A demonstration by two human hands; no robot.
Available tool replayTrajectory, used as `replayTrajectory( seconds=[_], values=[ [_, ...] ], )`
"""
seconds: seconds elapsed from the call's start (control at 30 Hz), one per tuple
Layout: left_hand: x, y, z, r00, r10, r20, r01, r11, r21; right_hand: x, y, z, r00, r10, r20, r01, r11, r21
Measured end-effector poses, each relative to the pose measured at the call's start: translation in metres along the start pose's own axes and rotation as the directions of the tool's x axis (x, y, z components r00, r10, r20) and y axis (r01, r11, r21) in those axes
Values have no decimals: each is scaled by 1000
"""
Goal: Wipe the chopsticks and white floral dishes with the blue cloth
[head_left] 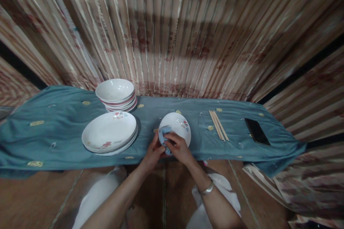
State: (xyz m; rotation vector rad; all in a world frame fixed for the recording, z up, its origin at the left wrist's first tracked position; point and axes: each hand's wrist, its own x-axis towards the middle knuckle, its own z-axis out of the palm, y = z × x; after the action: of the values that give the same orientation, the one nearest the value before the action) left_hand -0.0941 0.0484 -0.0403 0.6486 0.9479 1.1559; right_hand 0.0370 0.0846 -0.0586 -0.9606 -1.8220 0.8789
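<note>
A small white plate (177, 124) with a floral print stands at the table's front middle. My left hand (153, 153) is closed on its near left rim, with the fingertips partly hidden. In my right hand (179, 147) is a light blue cloth (166, 133), bunched and pressed against the plate's left inner side. A lower fold of the cloth hangs over the near rim, between my two hands. A silver bracelet (208, 189) circles my right wrist.
Left of me are a stack of oval floral plates (109, 132) and, behind it, a stack of white bowls (115, 91). Several wooden chopsticks (218, 125) and a black phone (257, 131) lie to the right. A teal cloth (188, 105) covers the narrow table; pleated curtains (172, 35) hang behind.
</note>
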Motion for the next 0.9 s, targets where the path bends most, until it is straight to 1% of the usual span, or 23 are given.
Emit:
replayTrajectory(
  seconds=[0.1, 0.2, 0.33, 0.47, 0.6, 0.73, 0.9],
  values=[
    [0, 0, 1, 1000, -8, -6, 8, 1000, 7, 7, -5, 3, 999, -41, -26, 41, 999, -10],
    [-1, 0, 2, 1000, 9, -21, -9, 1000, 2, 16, -9, 5, 998, -56, -39, 54, 997, -54],
    [0, -2, 2, 1000, 8, -9, -8, 1000, -3, 26, -8, 6, 993, -66, -97, 50, 985, -164],
    [3, -7, -2, 1000, 14, -3, -14, 1000, -16, 34, 2, 5, 986, -92, -142, 46, 953, -298],
    [3, -7, -4, 1000, -2, 22, 2, 1000, 11, 41, 14, -4, 979, -120, -166, 42, 911, -411],
    [-1, -4, -4, 999, 13, 33, -14, 999, 36, 42, 25, -18, 976, -139, -169, 36, 865, -500],
    [-3, -2, -2, 999, 8, 41, -10, 999, 47, 34, 34, -31, 980, -109, -165, -16, 787, -617]
  ],
)
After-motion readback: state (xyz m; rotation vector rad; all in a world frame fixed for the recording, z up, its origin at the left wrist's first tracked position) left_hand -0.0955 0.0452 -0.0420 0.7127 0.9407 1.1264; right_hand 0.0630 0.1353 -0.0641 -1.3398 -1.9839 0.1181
